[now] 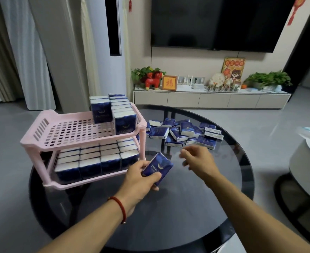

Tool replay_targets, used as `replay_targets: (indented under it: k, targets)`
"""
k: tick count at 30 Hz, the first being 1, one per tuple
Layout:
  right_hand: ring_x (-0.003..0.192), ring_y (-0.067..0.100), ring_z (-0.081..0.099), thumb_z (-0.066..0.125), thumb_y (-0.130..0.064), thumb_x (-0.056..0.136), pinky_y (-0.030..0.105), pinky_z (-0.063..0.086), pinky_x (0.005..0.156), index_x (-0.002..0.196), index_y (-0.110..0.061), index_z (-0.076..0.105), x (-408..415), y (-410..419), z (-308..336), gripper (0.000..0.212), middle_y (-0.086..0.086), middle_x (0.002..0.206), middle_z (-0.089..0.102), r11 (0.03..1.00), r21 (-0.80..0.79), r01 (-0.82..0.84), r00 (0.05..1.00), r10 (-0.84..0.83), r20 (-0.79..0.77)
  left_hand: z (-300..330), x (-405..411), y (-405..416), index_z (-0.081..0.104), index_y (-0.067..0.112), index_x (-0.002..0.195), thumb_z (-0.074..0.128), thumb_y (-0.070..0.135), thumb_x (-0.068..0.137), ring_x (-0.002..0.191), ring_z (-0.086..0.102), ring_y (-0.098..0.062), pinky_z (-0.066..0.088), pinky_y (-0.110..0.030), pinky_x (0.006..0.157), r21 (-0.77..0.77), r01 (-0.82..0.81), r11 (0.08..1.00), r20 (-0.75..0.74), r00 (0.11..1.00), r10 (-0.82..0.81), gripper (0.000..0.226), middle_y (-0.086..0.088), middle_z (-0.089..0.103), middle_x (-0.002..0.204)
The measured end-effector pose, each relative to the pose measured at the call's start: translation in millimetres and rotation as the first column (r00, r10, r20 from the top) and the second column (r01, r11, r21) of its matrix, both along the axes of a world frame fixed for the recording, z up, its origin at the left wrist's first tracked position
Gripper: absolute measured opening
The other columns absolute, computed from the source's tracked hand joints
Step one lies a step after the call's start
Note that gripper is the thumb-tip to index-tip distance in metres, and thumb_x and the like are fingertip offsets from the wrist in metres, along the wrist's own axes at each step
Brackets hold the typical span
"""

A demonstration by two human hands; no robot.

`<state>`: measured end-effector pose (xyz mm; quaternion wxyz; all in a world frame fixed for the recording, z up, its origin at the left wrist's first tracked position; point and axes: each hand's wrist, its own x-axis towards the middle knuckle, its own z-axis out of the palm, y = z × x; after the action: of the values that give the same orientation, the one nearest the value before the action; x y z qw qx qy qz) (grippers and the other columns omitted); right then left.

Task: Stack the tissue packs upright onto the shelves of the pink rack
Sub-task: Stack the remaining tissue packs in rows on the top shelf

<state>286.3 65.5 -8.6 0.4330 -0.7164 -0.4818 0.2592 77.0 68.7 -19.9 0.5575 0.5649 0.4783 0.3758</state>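
Left hand (141, 177) fingers grasp one tissue pack (158, 168), tilted, ready for upright placement on the pink rack (46, 133) beyond them. Right hand (199, 159) fingers blurred, apparently released.

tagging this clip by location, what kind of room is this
Most likely a home living room. A large wall-mounted television hangs above a low media cabinet bearing potted plants and ornaments, and the work happens on a round dark glass coffee table.
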Motion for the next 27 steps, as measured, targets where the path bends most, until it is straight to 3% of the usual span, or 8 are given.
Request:
replay_targets:
  k: [4,7,10,14,17,22,25,27]
  targets:
    - [0.118,0.026,0.058,0.061,-0.021,0.099,0.044,0.050,0.102,0.139,-0.020,0.053,18.7,37.0,-24.8,0.041,0.008,0.137,0.058,0.970,0.126,0.208,0.924,-0.237,0.299,-9.7,2.1,1.8,0.062,0.005,0.113,0.070,-0.004,0.090,0.073,0.072,-0.021,0.063,-0.035,0.064,-0.124,-0.012,0.992,0.089,0.996,0.023,0.027,-0.017,0.075,0.103]
    - [0.143,0.034,0.033,0.062,-0.014,0.098,0.050,0.035,0.113,0.156,-0.029,0.032,22.9,62.8,-29.5,0.067,0.006,0.164,0.027,0.978,0.056,0.201,0.859,-0.204,0.469,-16.1,1.7,6.2,0.060,0.009,0.118,0.071,-0.002,0.090,0.078,0.075,-0.021,0.062,-0.032,0.064,-0.162,-0.019,0.987,0.124,0.991,0.040,0.031,-0.013,0.076,0.104]
    - [0.150,0.031,0.016,0.062,-0.005,0.095,0.055,0.032,0.113,0.159,-0.037,0.023,28.9,86.3,-28.6,0.081,-0.004,0.171,0.007,0.983,-0.006,0.184,0.797,-0.146,0.587,-19.9,2.0,9.9,0.057,0.011,0.128,0.074,0.003,0.090,0.086,0.077,-0.023,0.061,-0.033,0.066,-0.166,-0.017,0.986,0.123,0.992,0.037,0.042,-0.011,0.075,0.110]
    - [0.143,0.029,0.033,0.063,0.007,0.089,0.050,0.039,0.105,0.149,-0.027,0.046,40.2,98.2,-29.7,0.071,0.001,0.155,0.046,0.976,0.147,0.162,0.752,-0.219,0.622,-22.4,7.2,9.9,0.057,0.015,0.129,0.073,0.004,0.092,0.086,0.077,-0.023,0.062,-0.033,0.066,-0.142,0.004,0.990,0.111,0.994,0.012,0.042,-0.009,0.074,0.110]
    - [0.111,0.032,0.058,0.065,-0.001,0.093,0.043,0.048,0.091,0.132,-0.016,0.065,46.1,93.6,-25.0,0.043,0.012,0.121,0.070,0.948,0.283,0.148,0.811,-0.280,0.514,-22.0,9.1,9.5,0.059,0.016,0.122,0.071,0.005,0.093,0.081,0.077,-0.023,0.064,-0.037,0.068,-0.123,0.022,0.992,0.093,0.996,-0.011,0.034,-0.009,0.075,0.106]
    - [0.080,0.015,0.068,0.059,-0.020,0.098,0.030,0.055,0.073,0.116,-0.016,0.072,53.9,58.6,5.0,0.023,0.001,0.094,0.075,0.911,0.358,0.206,0.960,-0.258,0.105,-14.5,6.0,9.4,0.059,0.017,0.113,0.069,0.001,0.093,0.075,0.076,-0.020,0.064,-0.036,0.066,-0.076,0.039,0.996,0.107,0.994,-0.031,0.028,-0.008,0.076,0.103]
    - [0.067,0.020,0.065,0.055,-0.017,0.100,0.030,0.051,0.059,0.098,-0.006,0.072,50.6,25.0,25.3,0.020,0.010,0.081,0.074,0.948,0.280,0.152,0.941,-0.052,-0.335,-9.5,3.7,5.6,0.059,0.017,0.120,0.068,-0.003,0.092,0.076,0.074,-0.019,0.062,-0.034,0.060,-0.055,0.049,0.997,0.133,0.990,-0.041,0.036,-0.009,0.072,0.109]
    - [0.058,0.020,0.058,0.051,-0.014,0.103,0.031,0.043,0.055,0.089,-0.003,0.066,40.5,2.3,34.9,0.023,0.015,0.074,0.066,0.969,0.246,-0.002,0.875,0.121,-0.469,-5.2,1.5,1.2,0.057,0.023,0.130,0.066,-0.007,0.092,0.076,0.074,-0.018,0.063,-0.035,0.060,-0.050,0.062,0.997,0.178,0.983,-0.052,0.049,-0.006,0.069,0.114]
